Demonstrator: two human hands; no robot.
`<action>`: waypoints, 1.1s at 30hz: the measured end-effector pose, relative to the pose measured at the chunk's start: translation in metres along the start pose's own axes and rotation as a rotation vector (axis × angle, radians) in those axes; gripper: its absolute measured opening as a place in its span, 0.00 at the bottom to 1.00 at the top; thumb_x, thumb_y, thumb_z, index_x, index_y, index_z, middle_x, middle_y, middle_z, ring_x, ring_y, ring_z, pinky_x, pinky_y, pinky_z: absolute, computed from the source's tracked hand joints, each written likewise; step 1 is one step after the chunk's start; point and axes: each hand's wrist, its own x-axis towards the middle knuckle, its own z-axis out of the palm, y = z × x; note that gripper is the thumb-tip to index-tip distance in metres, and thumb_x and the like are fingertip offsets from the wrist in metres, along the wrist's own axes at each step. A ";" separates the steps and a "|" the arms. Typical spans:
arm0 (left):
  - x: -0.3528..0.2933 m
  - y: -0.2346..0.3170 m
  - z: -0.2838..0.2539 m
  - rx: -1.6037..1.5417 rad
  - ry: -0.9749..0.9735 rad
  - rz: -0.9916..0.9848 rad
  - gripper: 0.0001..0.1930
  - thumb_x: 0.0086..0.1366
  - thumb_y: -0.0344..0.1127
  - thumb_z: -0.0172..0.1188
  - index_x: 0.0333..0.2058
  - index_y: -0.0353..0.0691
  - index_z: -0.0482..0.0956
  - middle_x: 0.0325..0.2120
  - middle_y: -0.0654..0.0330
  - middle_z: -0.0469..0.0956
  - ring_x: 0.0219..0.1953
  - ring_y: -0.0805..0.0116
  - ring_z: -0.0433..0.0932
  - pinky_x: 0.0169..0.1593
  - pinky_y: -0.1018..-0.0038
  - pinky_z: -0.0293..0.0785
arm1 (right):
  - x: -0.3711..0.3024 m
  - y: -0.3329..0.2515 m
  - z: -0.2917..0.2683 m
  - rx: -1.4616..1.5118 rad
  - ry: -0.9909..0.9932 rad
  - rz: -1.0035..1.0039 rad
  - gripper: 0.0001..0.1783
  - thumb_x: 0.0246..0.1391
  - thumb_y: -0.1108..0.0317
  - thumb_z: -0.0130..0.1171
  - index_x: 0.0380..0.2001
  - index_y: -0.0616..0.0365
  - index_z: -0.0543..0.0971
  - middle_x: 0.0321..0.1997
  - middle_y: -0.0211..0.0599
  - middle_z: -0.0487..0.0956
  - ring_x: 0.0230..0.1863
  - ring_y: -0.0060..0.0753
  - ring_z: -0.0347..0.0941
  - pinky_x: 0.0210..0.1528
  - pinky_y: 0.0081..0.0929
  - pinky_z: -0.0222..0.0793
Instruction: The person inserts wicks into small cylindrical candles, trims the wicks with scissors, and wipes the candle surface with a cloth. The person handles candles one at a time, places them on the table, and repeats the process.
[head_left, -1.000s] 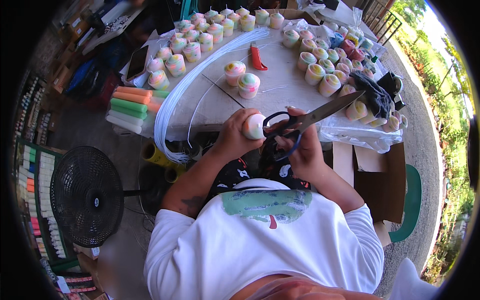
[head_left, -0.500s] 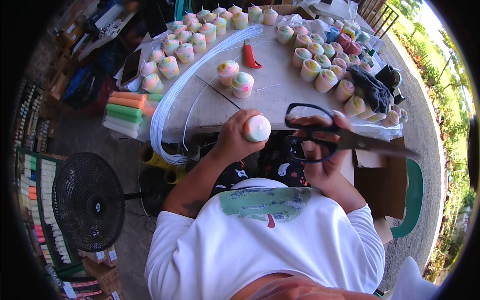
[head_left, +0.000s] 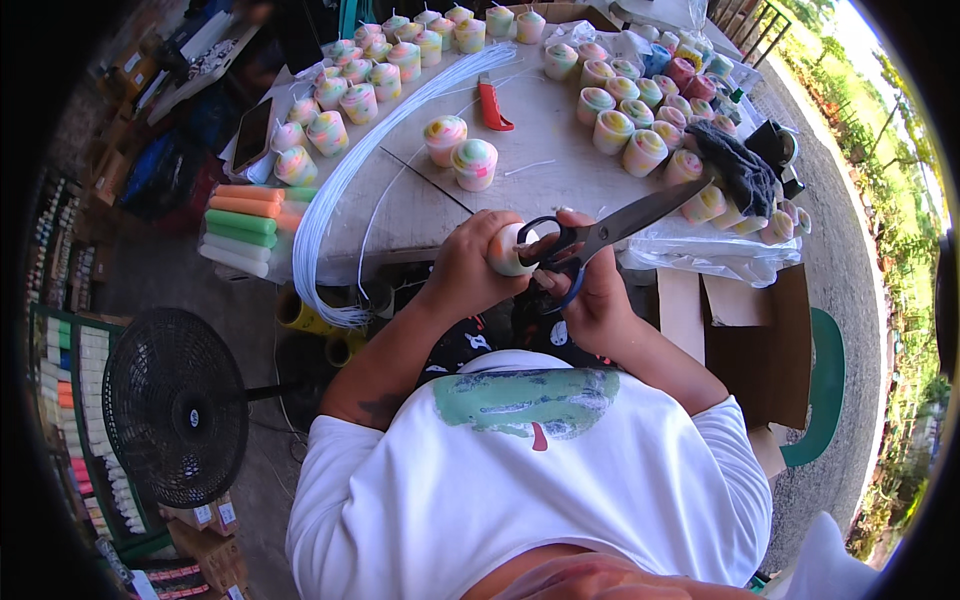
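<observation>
Your left hand (head_left: 470, 265) curls closed around one candle (head_left: 506, 250) at twelve o'clock; your right hand (head_left: 600, 305) clasps scissors (head_left: 645, 212), handles by its top. Pressing hard could dent wax; swinging the blades could nick the table candles (head_left: 644, 153) toward two o'clock.

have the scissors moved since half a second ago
Yes. Judged against the cardboard box, the scissors in the right hand have moved left; in this view their handles now overlap the candle in the left hand.
</observation>
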 end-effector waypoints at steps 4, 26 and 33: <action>-0.005 0.000 0.002 0.011 -0.019 -0.035 0.28 0.41 0.32 0.70 0.43 0.38 0.72 0.38 0.51 0.76 0.41 0.51 0.77 0.45 0.63 0.74 | 0.002 -0.013 -0.002 0.118 0.173 -0.240 0.32 0.57 0.83 0.48 0.62 0.59 0.50 0.50 0.43 0.69 0.52 0.28 0.70 0.56 0.25 0.62; 0.005 0.016 -0.008 0.307 -0.312 -0.458 0.26 0.46 0.47 0.70 0.34 0.30 0.74 0.33 0.43 0.78 0.38 0.44 0.78 0.43 0.59 0.74 | -0.058 0.003 -0.039 0.488 0.161 0.842 0.24 0.57 0.57 0.60 0.50 0.62 0.75 0.21 0.22 0.72 0.21 0.12 0.65 0.22 0.14 0.61; 0.006 0.017 -0.010 0.383 -0.299 -0.423 0.27 0.45 0.49 0.70 0.34 0.31 0.74 0.31 0.44 0.78 0.37 0.45 0.78 0.42 0.59 0.74 | -0.058 -0.001 -0.034 0.469 0.009 0.850 0.22 0.56 0.56 0.61 0.48 0.61 0.77 0.23 0.21 0.73 0.20 0.12 0.65 0.21 0.14 0.58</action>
